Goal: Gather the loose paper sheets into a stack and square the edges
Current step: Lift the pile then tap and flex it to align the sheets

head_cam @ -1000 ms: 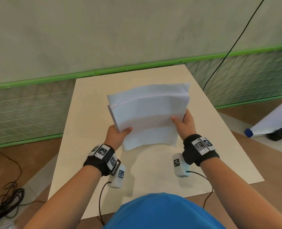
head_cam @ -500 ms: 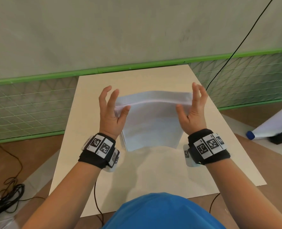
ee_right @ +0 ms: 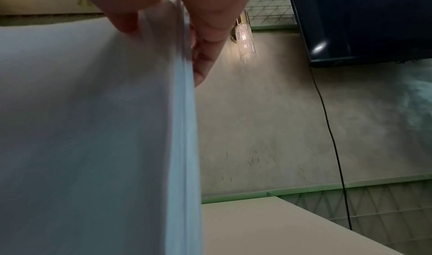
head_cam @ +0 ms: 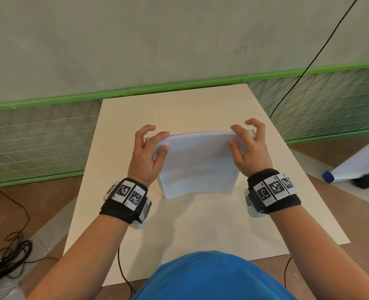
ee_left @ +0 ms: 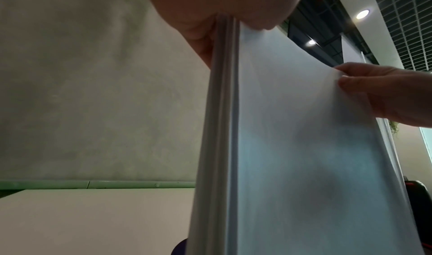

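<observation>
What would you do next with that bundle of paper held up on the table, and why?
Probably tap the paper stack on the table once more. It stands on its lower edge, slightly bowed, with the left hand and right hand pinching its upper corners, and the left wrist view shows its side edge ridged, not yet flush.

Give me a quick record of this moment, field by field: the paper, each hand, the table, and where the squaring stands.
paper: white paper stack held upright on its lower edge, slightly bowed
left hand: left hand grips the stack's upper left corner, thumb in front
right hand: right hand grips the upper right corner, thumb in front
table: beige table, lower edge of stack at or near it; contact not clear
squaring: top edge looks nearly even; the left wrist view shows layers slightly apart
</observation>
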